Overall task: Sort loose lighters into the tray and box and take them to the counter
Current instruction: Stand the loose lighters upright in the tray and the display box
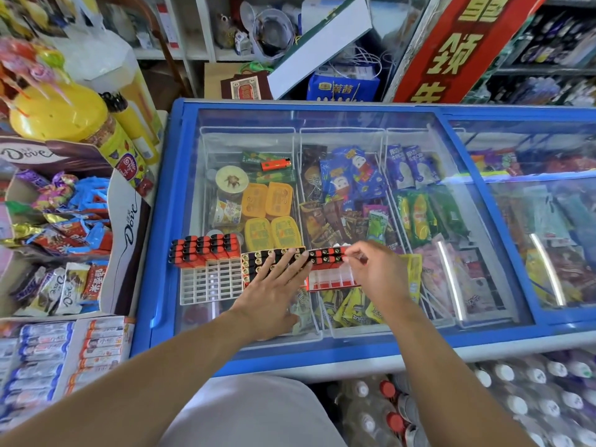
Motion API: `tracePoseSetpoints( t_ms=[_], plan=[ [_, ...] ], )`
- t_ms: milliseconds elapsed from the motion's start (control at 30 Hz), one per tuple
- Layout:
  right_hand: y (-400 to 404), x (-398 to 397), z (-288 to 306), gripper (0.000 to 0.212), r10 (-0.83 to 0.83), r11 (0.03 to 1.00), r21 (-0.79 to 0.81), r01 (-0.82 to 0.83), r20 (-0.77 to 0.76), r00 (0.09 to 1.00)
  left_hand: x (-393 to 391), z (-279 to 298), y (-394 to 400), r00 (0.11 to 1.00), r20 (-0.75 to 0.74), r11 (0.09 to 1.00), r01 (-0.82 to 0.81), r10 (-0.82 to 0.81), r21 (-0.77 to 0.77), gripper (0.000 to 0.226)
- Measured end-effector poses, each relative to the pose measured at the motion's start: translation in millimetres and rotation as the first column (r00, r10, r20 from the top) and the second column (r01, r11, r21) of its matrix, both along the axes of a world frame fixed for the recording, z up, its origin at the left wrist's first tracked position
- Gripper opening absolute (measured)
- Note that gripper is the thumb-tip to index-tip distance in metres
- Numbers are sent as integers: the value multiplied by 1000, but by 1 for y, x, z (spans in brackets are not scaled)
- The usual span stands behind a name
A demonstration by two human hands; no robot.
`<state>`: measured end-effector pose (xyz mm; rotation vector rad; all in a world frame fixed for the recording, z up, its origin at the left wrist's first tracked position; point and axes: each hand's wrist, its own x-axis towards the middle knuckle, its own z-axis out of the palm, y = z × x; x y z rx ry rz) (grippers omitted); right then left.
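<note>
On the freezer's glass lid stands a white grid tray (211, 280) with orange lighters (203, 250) filling its far rows. Right of it is a box of dark lighters with gold tops (258, 259); my left hand (274, 285) lies flat on it with fingers spread. Further right, a red box (332, 280) with white dividers holds a short row of red lighters (325, 255). My right hand (371, 266) pinches a lighter at the right end of that row. One loose orange lighter (275, 164) lies further back on the glass.
The blue-framed chest freezer (161, 221) is full of ice creams under sliding glass. Boxes of Dove chocolate and sweets (64, 227) crowd the left. Bottled water packs (516, 398) sit on the floor at front right. Shelves and a red sign (458, 46) stand behind.
</note>
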<state>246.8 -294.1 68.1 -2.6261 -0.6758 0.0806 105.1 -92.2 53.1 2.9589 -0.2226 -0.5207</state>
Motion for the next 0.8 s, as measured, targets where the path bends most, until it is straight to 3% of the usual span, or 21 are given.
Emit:
tracePoseSetpoints(
  t_ms=[200, 333, 533, 800],
  plan=[
    [44, 14, 28, 5, 83, 995, 53, -84, 20, 996, -9, 4, 27, 977, 71, 980, -197, 199, -29, 90],
    [104, 41, 24, 26, 189, 981, -24, -191, -67, 980, -10, 0, 44, 992, -22, 989, -124, 126, 83, 102],
    [187, 83, -5, 52, 311, 936, -83, -341, -257, 915, -10, -5, 47, 992, -55, 994, -109, 110, 22, 108],
    [257, 154, -52, 87, 286, 880, -319, -351, -232, 930, -12, -10, 50, 992, -48, 993, -120, 119, -21, 111]
  ],
)
